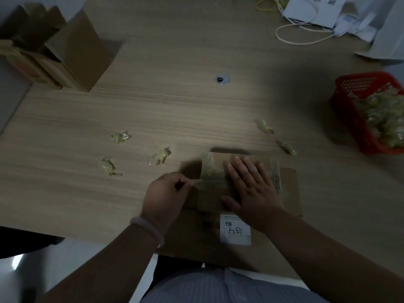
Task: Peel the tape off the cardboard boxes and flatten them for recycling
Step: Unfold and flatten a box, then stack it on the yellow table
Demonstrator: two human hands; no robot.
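Box position: the flattened cardboard box [288,193] lies on the wooden table [153,106], at the near edge, directly in front of the person.
Left hand: the left hand [166,193] pinches the loose end of a pale tape strip [212,174] between thumb and fingers, at the left side of the box.
Right hand: the right hand [251,186] lies flat on the box with fingers spread, pressing it down just beside the strip.
Risk, tearing: I think the strip may break if it is pulled too steeply, and then a piece stays on the cardboard.
Risk, paper layer: the tape could take the top layer of cardboard with it, since it seems to be well stuck.
Risk, sliding: if the flat hand loosens, the box may slide toward the pulling hand and no tape comes off.
Risk, sticking: the free tape can fold and stick to the fingers.
Risk, missed tape: a second pale strip at the right side of the box could be forgotten.
Label: a white label [235,239] on the near part carries handwriting. I read perhaps a 3 and a 4, but not surely.
Barcode: a dark barcode [211,225] is printed left of it, too blurred to read.
Brands: I can read none.
Waste: crumpled tape wads [160,157] lie on the table, and more fill a red basket [349,119] at the right.
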